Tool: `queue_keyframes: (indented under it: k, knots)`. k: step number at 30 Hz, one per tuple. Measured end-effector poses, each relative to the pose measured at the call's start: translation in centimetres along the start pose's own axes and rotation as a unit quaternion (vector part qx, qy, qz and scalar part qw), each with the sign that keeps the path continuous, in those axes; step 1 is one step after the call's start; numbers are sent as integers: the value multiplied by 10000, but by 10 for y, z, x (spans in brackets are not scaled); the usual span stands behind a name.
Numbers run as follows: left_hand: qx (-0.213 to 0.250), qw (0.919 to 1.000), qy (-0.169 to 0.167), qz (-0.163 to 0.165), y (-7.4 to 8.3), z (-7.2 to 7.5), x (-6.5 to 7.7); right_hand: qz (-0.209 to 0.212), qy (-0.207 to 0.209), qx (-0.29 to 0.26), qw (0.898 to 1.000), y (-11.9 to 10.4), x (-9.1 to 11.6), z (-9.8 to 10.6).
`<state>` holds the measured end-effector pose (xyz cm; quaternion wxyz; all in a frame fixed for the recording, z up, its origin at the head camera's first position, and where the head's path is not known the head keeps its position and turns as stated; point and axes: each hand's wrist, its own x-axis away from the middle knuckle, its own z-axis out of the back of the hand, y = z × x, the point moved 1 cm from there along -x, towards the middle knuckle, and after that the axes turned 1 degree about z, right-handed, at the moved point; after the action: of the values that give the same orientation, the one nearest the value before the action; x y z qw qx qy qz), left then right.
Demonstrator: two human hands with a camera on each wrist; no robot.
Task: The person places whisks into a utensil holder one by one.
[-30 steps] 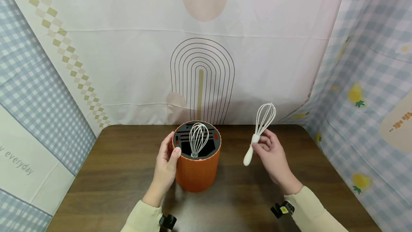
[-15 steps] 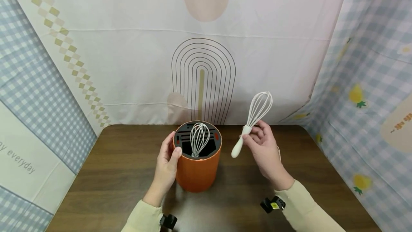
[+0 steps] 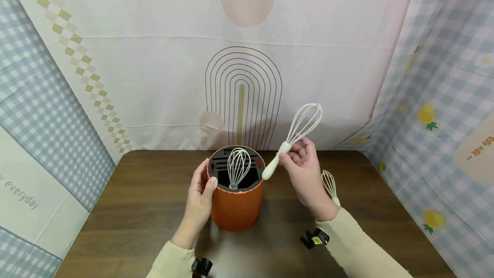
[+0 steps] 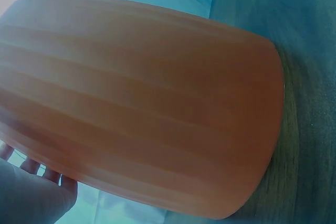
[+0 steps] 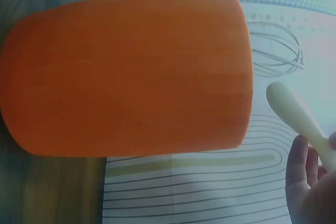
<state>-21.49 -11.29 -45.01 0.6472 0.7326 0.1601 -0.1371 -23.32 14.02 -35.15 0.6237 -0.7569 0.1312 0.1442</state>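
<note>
An orange utensil holder with a dark slotted insert stands upright on the table. One white whisk sits in its large opening, wire loops up. My left hand grips the holder's left side near the rim, thumb in front. In my right hand a second white whisk is pinched near the top of its handle, tilted with loops up and right. Its handle end is close to the holder's right rim. The right wrist view shows this handle beside the holder's top.
A third whisk lies on the wooden table to the right, partly hidden behind the right forearm. A white printed cloth hangs behind the table, with blue checked cloth at the sides.
My right hand has moved left and slightly up with its whisk, bringing the handle to the holder's rim. The whisk on the table has come into view. The left hand stays put.
</note>
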Motion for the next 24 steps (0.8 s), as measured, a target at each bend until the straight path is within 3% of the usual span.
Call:
queue_keyframes:
  k: [11, 24]
  knots:
    - [-30, 10000, 56, 28, 0, 0, 0, 41, -9, 90, 10000, 7, -2, -18]
    - [28, 10000, 33, -46, 1, -1, 0, 314, -521, 707, 9956, 21, 3, -27]
